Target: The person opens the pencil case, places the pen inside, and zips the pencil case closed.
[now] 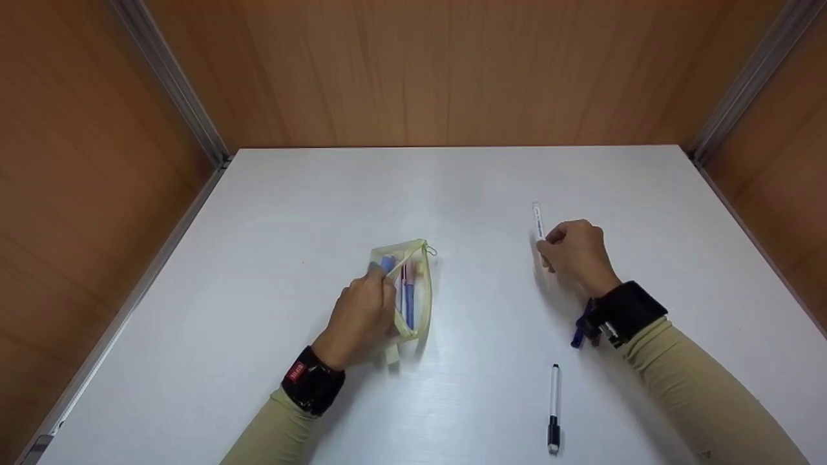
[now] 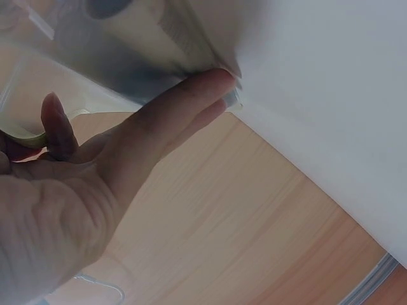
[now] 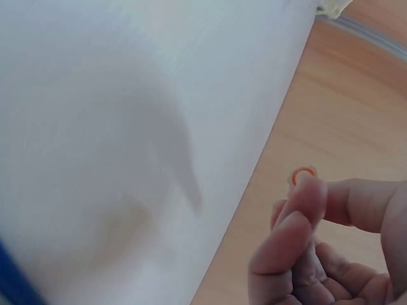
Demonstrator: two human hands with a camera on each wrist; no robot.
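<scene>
Holding the pouch [image 1: 407,290] mouth apart with left hand [image 1: 362,313], fingers pinching its rim, steadying it on the counter [image 1: 452,187] for loading. Gripping a pen [image 1: 537,223] in right hand [image 1: 575,252], right of pouch. Marker [image 1: 554,407] lying nearer, untouched.

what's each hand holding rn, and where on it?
Right hand grips a white pen by its lower half, upper end sticking out. Left hand holds the pencil pouch at its open edge.
</scene>
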